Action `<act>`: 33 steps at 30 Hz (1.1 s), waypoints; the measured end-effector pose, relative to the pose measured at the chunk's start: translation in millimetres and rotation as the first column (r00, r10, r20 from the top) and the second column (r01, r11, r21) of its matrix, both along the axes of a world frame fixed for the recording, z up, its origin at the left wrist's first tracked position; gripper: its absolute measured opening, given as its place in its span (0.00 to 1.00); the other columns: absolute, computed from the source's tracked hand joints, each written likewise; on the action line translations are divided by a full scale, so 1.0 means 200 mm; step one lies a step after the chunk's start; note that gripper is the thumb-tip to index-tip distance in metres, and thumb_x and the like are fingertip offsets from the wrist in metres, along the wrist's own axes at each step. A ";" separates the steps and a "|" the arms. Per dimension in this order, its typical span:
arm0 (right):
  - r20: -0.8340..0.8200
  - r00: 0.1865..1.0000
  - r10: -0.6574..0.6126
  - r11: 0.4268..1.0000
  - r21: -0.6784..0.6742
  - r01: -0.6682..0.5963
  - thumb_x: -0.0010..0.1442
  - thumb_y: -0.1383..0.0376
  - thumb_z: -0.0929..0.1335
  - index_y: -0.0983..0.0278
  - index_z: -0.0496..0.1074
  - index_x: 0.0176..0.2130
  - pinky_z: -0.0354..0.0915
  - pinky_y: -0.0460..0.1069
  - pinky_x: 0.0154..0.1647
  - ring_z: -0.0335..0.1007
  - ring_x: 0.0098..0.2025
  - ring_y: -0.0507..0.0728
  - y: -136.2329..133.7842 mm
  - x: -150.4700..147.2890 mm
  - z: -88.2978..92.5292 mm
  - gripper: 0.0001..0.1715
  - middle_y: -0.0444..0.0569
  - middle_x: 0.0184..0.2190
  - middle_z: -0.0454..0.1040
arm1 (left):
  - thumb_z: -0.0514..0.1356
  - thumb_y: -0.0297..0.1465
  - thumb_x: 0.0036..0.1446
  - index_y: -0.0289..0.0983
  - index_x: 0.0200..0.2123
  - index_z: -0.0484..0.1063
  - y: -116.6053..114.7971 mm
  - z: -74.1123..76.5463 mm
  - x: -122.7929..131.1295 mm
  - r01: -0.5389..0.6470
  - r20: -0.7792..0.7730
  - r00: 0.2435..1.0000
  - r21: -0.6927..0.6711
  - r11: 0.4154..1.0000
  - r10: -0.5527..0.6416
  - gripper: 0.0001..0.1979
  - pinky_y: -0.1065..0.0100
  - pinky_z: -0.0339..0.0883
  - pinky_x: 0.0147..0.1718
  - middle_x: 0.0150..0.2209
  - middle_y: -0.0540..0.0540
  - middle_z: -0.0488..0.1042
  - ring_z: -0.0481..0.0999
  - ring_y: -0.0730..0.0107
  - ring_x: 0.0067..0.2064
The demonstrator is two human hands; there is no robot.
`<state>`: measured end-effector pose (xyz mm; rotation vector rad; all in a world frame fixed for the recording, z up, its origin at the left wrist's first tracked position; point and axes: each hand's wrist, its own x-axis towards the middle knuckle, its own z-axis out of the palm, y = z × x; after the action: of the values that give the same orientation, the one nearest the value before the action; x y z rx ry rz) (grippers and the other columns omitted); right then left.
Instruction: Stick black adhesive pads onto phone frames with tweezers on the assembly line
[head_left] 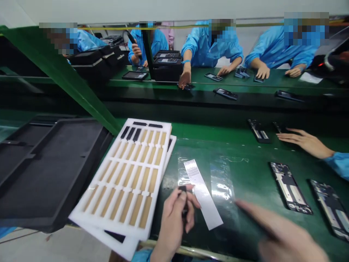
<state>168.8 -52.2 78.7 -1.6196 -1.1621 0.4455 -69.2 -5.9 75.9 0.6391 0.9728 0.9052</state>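
Observation:
My left hand (pixel 174 218) is closed around a small flat black part (pixel 184 203), pinched between thumb and fingers. Just right of it lies a white label sheet (pixel 203 196) with rows of tiny marks at its far end. My right hand (pixel 289 236) is smeared by motion at the lower right. Its index finger points left and nothing shows in its grasp. A white foam tray (pixel 114 159) to the left has several slots. A few slots at its far end hold black strips (pixel 131 133); the others show tan bottoms.
Clear plastic film (pixel 222 178) lies on the green bench. Opened phones (pixel 290 187) lie at the right, near a co-worker's hand (pixel 305 142). Black trays (pixel 54 171) stand at the left under a slanting green post (pixel 62 76). Co-workers in blue handle phones across the bench.

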 end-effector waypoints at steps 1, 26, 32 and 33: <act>0.010 0.996 -0.083 0.996 0.023 0.083 0.65 0.49 0.66 0.52 0.81 0.40 0.76 0.61 0.52 0.79 0.49 0.66 0.04 0.09 0.01 0.17 0.52 0.40 0.83 | 0.52 0.42 0.69 0.35 0.52 0.67 0.00 -0.02 -0.01 -0.048 -0.138 0.989 0.077 0.996 0.058 0.18 0.76 0.53 0.16 0.32 0.47 0.72 0.57 0.80 0.20; -0.611 0.791 0.011 0.995 -0.074 -0.071 0.53 0.40 0.73 0.66 0.72 0.35 0.76 0.47 0.26 0.80 0.25 0.56 0.66 0.49 -0.48 0.32 0.53 0.25 0.81 | 0.54 0.13 0.47 0.28 0.65 0.63 0.46 -0.23 0.65 0.963 -0.878 -0.114 0.017 0.268 0.466 0.38 0.60 0.78 0.38 0.69 0.39 0.58 0.75 0.57 0.46; -0.600 0.800 -0.005 0.995 -0.082 -0.056 0.55 0.40 0.72 0.65 0.71 0.35 0.77 0.49 0.23 0.79 0.24 0.57 0.64 0.52 -0.51 0.31 0.51 0.24 0.80 | 0.52 0.12 0.48 0.33 0.68 0.60 0.51 -0.31 0.72 0.970 -0.883 -0.127 -0.017 0.241 0.451 0.41 0.62 0.78 0.39 0.71 0.45 0.55 0.74 0.59 0.47; -0.596 0.803 -0.015 0.995 -0.088 -0.047 0.55 0.40 0.72 0.65 0.71 0.35 0.77 0.49 0.23 0.79 0.23 0.57 0.64 0.52 -0.51 0.31 0.51 0.24 0.80 | 0.52 0.12 0.48 0.34 0.68 0.59 0.51 -0.32 0.73 0.971 -0.885 -0.125 -0.016 0.239 0.449 0.42 0.62 0.78 0.38 0.71 0.46 0.55 0.74 0.59 0.47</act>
<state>273.6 75.5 -22.6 -1.3936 -0.6750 0.9619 76.8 95.4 12.2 2.9572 1.1727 -0.1212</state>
